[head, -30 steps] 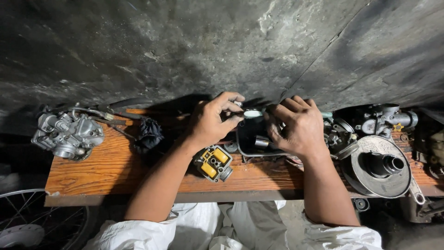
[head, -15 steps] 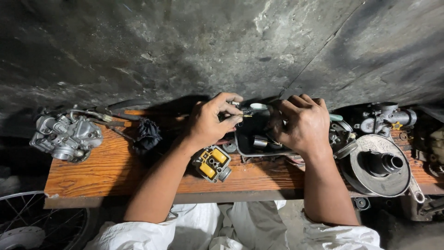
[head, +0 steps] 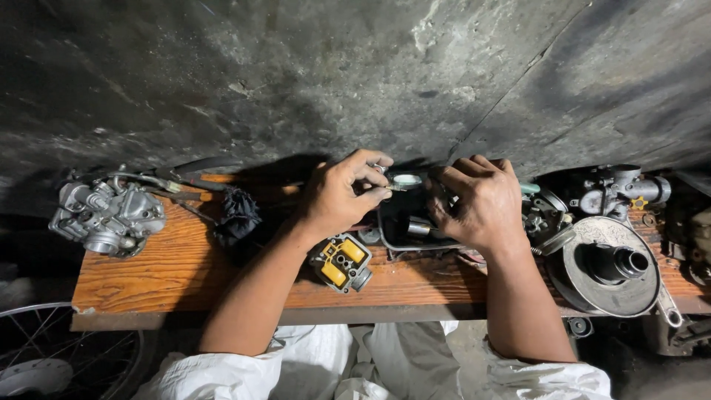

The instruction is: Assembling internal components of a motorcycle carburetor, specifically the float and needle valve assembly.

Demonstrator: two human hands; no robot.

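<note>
While over the wooden bench [head: 170, 270], both hands [head: 342, 194] on dark carburetor body [head: 412, 222]

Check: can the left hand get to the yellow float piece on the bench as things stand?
Probably yes. The yellow float piece lies uncovered on the wooden bench, just under the left hand; nothing sits between them, though its fingers are pinching a small part.

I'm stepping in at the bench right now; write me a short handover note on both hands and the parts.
Left hand: fingertips pinch a small part above the dark tray.
Right hand: curled over the tray's right side; what its grip holds is hidden.
Yellow-and-metal part lies on the wooden board, below the left wrist.
Carburettor lies far left, round metal disc far right.
Done or left: cannot tell.
</note>
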